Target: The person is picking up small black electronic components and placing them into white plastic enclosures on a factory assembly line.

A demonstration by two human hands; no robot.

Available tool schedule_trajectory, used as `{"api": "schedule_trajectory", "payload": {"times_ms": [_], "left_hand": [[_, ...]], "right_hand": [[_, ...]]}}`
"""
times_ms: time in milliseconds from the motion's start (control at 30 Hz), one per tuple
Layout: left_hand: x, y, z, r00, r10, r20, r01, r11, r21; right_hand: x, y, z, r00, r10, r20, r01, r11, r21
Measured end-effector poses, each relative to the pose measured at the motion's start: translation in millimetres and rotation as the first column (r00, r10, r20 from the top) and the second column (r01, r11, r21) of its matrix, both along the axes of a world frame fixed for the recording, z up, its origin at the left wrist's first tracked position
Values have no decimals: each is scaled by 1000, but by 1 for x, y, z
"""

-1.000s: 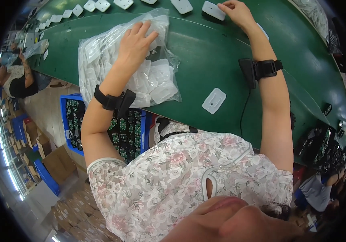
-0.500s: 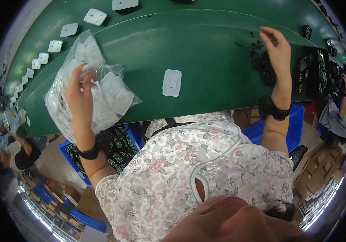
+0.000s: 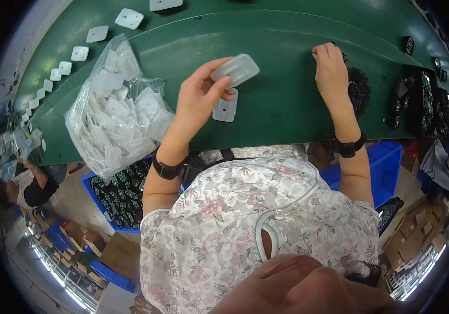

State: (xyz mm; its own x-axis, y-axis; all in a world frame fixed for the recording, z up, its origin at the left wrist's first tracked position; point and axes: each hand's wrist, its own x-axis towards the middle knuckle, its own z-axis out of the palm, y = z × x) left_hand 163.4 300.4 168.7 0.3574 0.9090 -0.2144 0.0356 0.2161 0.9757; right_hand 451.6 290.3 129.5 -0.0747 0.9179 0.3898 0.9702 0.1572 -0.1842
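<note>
My left hand [image 3: 190,107] pinches a translucent white plastic cover [image 3: 243,68] with rounded corners between thumb and fingers, tilted above the green table. Below it, partly hidden by my fingertips, a similar white cover [image 3: 225,112] with small holes lies flat on the table. My right hand [image 3: 332,76] is over the table at the right, its fingers curled together and pointing away; whatever they hold is hidden. Beside that hand is a heap of small black parts [image 3: 359,93]. A clear plastic bag [image 3: 80,120] full of white covers sits to the left of my left hand.
White covers [image 3: 80,53] stand spaced in a row along the table's far left. Black parts [image 3: 427,97] are piled at the right. Blue bins [image 3: 386,165] stand below the near edge on both sides. Another person [image 3: 38,175] works at far left, one more [image 3: 441,159] at far right.
My left hand has come out of the bag and moved right, now holding a white cover. The right hand has shifted left and its fingers have closed together.
</note>
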Motion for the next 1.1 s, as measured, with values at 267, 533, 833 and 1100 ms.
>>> {"api": "schedule_trajectory", "payload": {"times_ms": [267, 533, 833, 1100], "left_hand": [[6, 1, -2, 995, 81, -60, -76, 994, 75], [29, -2, 9, 995, 92, -34, -78, 951, 298], [25, -4, -2, 978, 165, 131, -179, 979, 99], [21, -6, -6, 955, 150, 256, -149, 989, -22]], "right_hand": [[-35, -1, 49, 599, -233, -766, -183, 892, -414], [-95, 0, 51, -10, -199, -980, -450, 876, -173], [-102, -6, 56, 599, 134, -789, -320, 944, -83], [-106, -9, 46, 571, -13, -821, -260, 945, -196]]}}
